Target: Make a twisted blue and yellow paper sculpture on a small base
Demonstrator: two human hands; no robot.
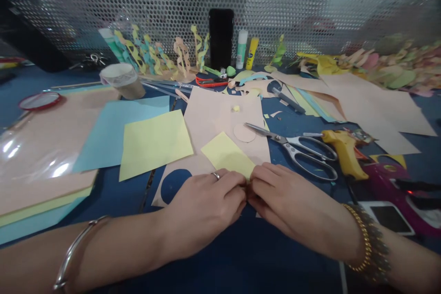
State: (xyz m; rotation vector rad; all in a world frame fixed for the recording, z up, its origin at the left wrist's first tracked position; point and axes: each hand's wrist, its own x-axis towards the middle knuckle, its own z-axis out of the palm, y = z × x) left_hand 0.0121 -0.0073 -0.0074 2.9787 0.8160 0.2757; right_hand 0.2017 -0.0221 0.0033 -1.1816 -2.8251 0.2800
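A small piece of yellow paper is pinched at its near edge by my left hand and my right hand, their fingertips meeting. The fingers hide that near edge. Beneath lies a pink sheet with a round hole cut at its lower left and a pale paper disc on top. Metal scissors rest just beyond my right hand, blades partly over the pink sheet. A larger yellow sheet overlaps a blue sheet to the left.
On the right are a yellow glue gun, a purple tool and a white device. At the back stand a phone, glue sticks, curled paper strips and a paper cup. A clear-covered paper stack lies left.
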